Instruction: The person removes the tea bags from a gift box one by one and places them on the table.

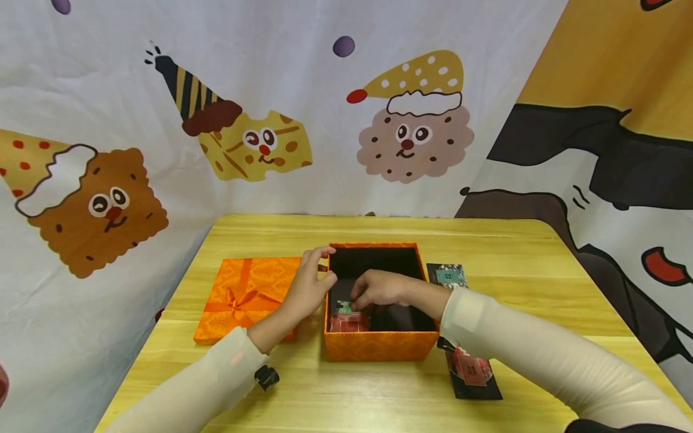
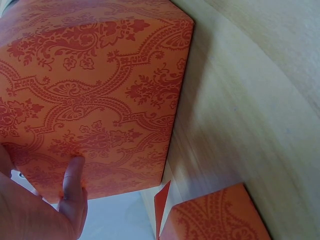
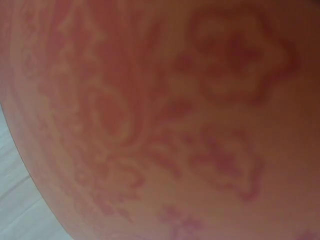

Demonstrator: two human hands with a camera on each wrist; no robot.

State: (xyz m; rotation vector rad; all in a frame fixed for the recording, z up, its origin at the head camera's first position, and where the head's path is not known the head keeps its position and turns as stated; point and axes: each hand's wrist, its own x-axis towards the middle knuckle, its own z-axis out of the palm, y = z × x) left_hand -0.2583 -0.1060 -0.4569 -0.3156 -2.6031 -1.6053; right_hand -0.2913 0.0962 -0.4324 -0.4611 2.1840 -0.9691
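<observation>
While your arms lay across the wooden table (image 1: 520,240), the largest item on it was the open orange box (image 1: 379,346), standing at the centre with its dark interior exposed. Just left of the box lay the orange lid (image 1: 238,282), flat, with its ribbon bow facing up. Right of the box, two dark cards rested on the table: one card (image 1: 449,275) beside the far right corner, and a second card (image 1: 472,376) near the front right corner, partly under your right sleeve.

Your left hand (image 1: 308,288) gripped the box's left wall, thumb hooked over the rim and fingers curled against the patterned outside; the left wrist view showed a finger (image 2: 74,192) pressed on that wall. Your right hand (image 1: 381,288) reached down inside the box, its fingers bent and pinching a small red and green card (image 1: 346,319), which sat in the front left corner of the interior. The right wrist view showed only blurred orange pattern.
</observation>
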